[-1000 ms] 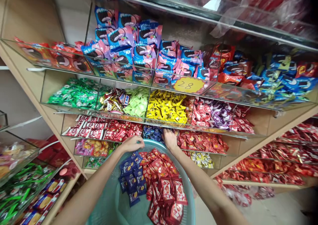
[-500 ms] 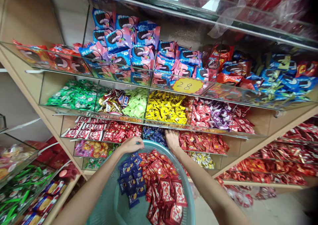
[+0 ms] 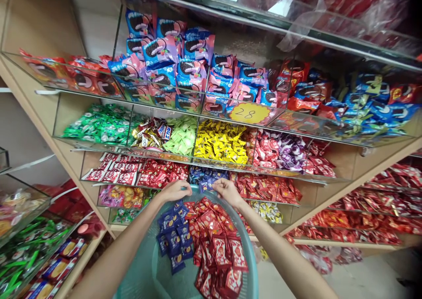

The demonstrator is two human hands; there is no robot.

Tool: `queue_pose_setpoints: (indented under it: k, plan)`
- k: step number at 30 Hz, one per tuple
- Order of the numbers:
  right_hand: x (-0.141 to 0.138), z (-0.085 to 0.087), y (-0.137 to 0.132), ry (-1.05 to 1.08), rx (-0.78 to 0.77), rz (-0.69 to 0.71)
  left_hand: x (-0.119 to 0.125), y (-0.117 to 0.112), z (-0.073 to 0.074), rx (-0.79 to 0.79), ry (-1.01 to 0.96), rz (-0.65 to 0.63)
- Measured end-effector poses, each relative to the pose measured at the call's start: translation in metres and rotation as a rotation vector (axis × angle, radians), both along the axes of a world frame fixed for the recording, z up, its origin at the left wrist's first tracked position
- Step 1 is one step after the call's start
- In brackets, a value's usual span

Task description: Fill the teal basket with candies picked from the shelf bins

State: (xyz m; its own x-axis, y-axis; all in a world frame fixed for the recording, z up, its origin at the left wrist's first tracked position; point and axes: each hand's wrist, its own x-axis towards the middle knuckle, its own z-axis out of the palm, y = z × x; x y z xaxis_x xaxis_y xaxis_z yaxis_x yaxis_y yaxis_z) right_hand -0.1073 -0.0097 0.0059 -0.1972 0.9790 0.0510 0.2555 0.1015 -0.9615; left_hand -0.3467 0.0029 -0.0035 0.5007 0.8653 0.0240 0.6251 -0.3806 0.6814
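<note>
Already the teal basket (image 3: 138,264), at the bottom middle of the frame, carries a fair load. A small heap of blue packets (image 3: 173,235) lies on its left and a much bigger spread of red packets (image 3: 220,250) on its right, with bare plastic showing at the lower left. The left hand (image 3: 174,191) is closed over the basket's far rim, holding it against the shelf. The right hand (image 3: 227,191) hovers just above that rim, fingers curled at the front of the blue compartment (image 3: 201,174) in the third row. Loose blue wrappers sit at its fingertips, but I cannot tell whether they are pinched or only touched. That compartment holds more of the same wrappers and the basket has room, so the gathering looks partway through.
</note>
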Motion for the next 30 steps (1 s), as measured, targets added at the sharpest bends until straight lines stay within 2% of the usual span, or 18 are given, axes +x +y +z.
queue_pose_setpoints:
  k: [5,12,17,30]
  plan:
    - [-0.019,-0.009,0.000,0.113,-0.083,0.003,-0.001,0.000,0.001,0.042,-0.020,-0.066]
    - [-0.038,-0.020,-0.001,0.185,-0.113,0.024,-0.004,0.009,-0.012,0.077,0.012,-0.055]
    - [-0.039,-0.025,-0.001,0.160,-0.094,0.036,-0.005,0.012,-0.015,0.082,-0.010,-0.088]
    - [-0.031,-0.030,0.008,0.089,-0.067,0.088,-0.001,0.009,-0.005,0.035,-0.058,-0.105]
